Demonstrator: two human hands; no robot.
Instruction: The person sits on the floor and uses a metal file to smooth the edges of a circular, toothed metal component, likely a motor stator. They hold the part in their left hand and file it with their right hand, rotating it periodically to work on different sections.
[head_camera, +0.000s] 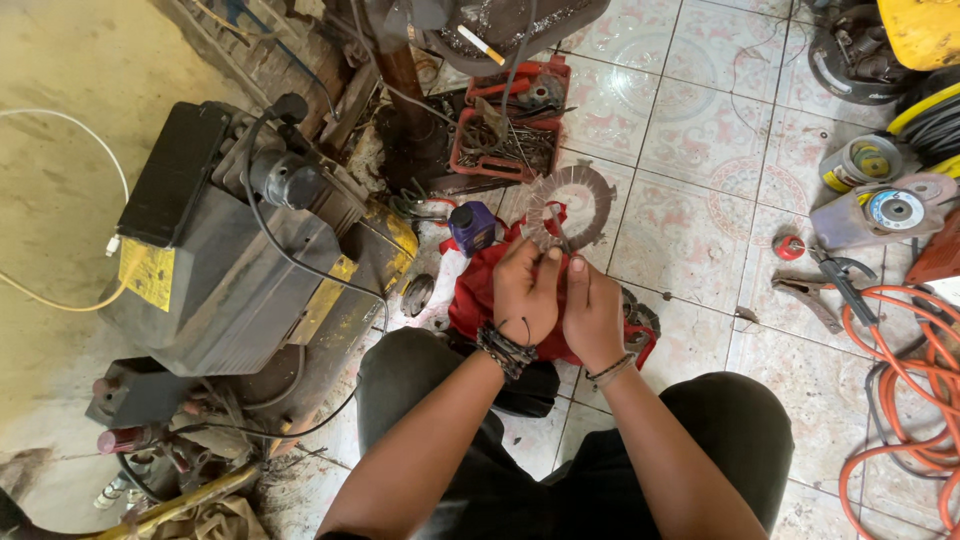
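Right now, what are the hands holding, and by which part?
Both hands, left hand and right hand, pinch the near, lower edge of a flat, toothed metal ring piece, held up over the red cloth.

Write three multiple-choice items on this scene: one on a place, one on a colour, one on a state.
1. Where is the red parts tray?
A. on the tiled floor beyond the hands
B. on the person's lap
C. on top of the machine

2. What colour is the coiled hose?
A. blue
B. orange
C. white

3. How is the toothed metal ring held?
A. lying loose on the floor
B. gripped by left hand and right hand
C. hung from a hook

Key: 1 A, it sits on the tiles; 2 B, orange loops at right; 3 B, both hands' fingers pinch its lower edge.
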